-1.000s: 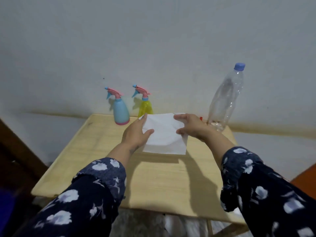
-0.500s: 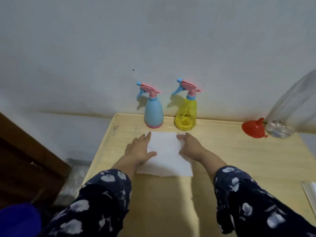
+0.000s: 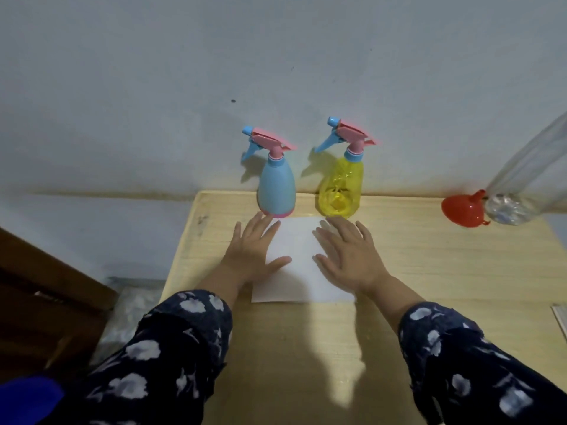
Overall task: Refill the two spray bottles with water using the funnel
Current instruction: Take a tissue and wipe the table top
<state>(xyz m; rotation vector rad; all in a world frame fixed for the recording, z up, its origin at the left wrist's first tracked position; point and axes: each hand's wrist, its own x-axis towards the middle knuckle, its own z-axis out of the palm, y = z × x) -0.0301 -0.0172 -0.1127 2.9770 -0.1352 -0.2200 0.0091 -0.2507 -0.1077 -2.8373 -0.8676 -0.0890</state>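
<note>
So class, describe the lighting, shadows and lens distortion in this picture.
Head view: dim light from behind the person; both arms throw shadows toward the wooden table's near edge; the blue spray bottle and yellow spray bottle shadow the wall to their left; the wide lens slants the clear water bottle at the frame edge.

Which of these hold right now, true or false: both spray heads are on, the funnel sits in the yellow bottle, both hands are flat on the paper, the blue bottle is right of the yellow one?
1. Both spray heads are on: true, on the blue spray bottle and the yellow spray bottle.
2. Funnel in yellow bottle: false; the red funnel lies on the table beside the clear water bottle.
3. Hands flat on paper: true, left hand and right hand press the white paper.
4. Blue right of yellow: false; it stands left.
</note>
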